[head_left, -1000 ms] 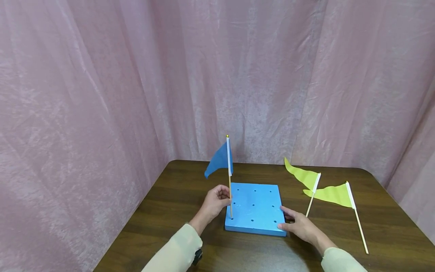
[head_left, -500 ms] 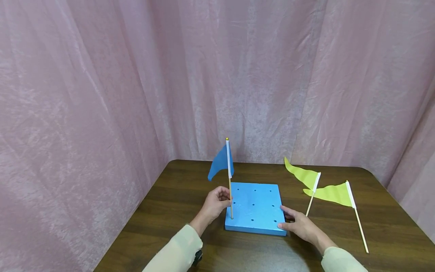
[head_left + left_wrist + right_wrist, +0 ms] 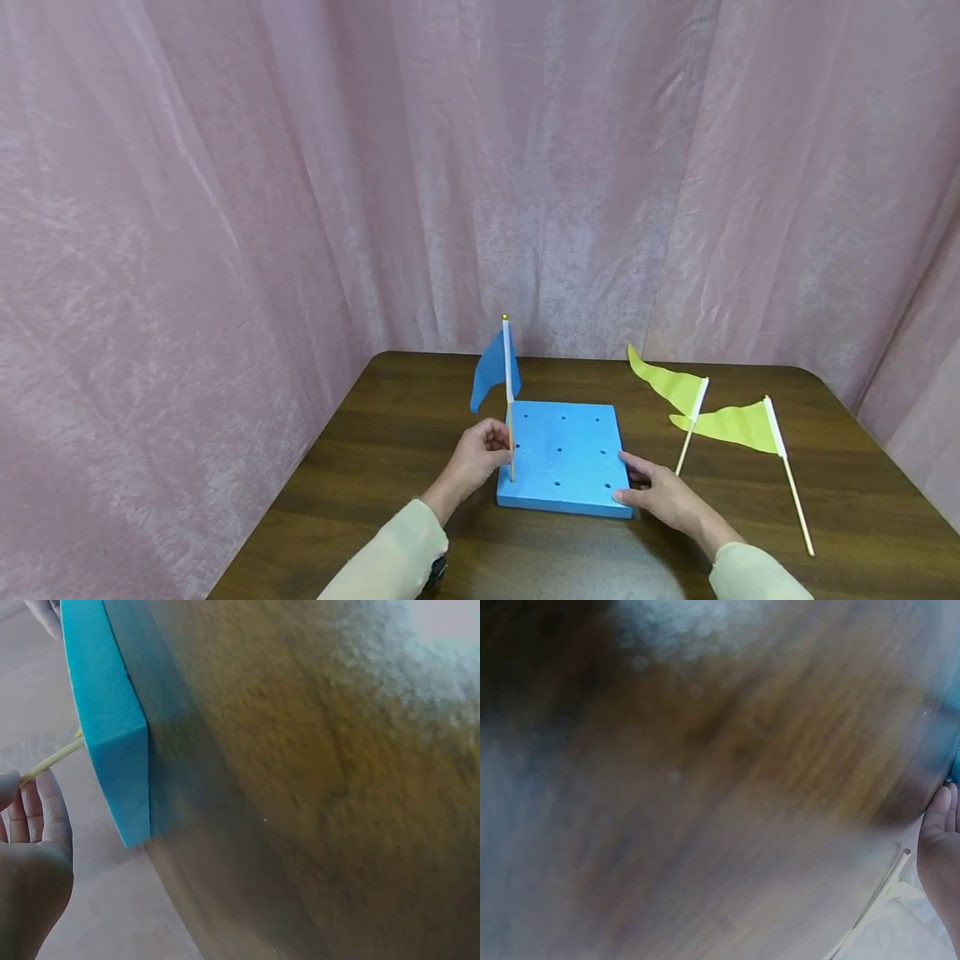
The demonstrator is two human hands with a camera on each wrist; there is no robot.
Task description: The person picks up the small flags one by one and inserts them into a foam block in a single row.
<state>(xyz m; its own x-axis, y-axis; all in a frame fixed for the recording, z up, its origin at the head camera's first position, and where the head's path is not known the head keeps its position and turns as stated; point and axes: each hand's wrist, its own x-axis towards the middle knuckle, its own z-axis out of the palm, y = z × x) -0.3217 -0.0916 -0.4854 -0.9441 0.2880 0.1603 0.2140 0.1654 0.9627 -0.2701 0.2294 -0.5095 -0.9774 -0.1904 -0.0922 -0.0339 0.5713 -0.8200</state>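
The table is spanning the lower frame. The blue board is lying at lower centre; my right hand, thumb and fingers apart, is probably steadying its right edge. Yellow flags are lying at right. My left hand is pinching the blue flag by its stick, apparently aligning it over the lower-left hole.

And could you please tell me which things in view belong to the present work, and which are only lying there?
In use:
Blue flag, stick pinched by the left hand
Board, touched by the right hand

Lying about:
Left yellow flag, not held
Right yellow flag, not held; both might be wanted later
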